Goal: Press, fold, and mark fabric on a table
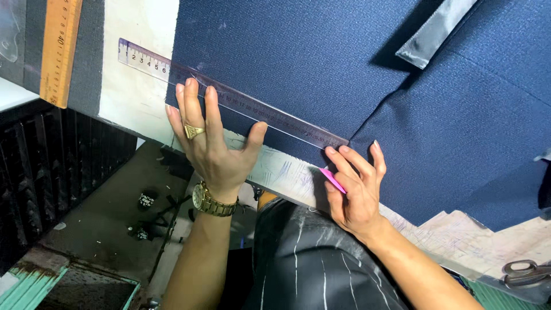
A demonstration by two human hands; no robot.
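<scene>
We see left hand [211, 143] flat, fingers spread, pressing clear ruler [229, 102] onto navy fabric [321, 63] on worktable [135, 97]. Right hand [356, 183] pinches pink chalk [333, 179] just below ruler's near end, at fabric edge. Wooden ruler [60, 49] far left; scissors [525, 271] bottom right.

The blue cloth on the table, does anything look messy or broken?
Nothing looks broken. The dark blue cloth lies flat under the clear plastic ruler, but the pale table top beside it is covered in scribbled marks.
</scene>
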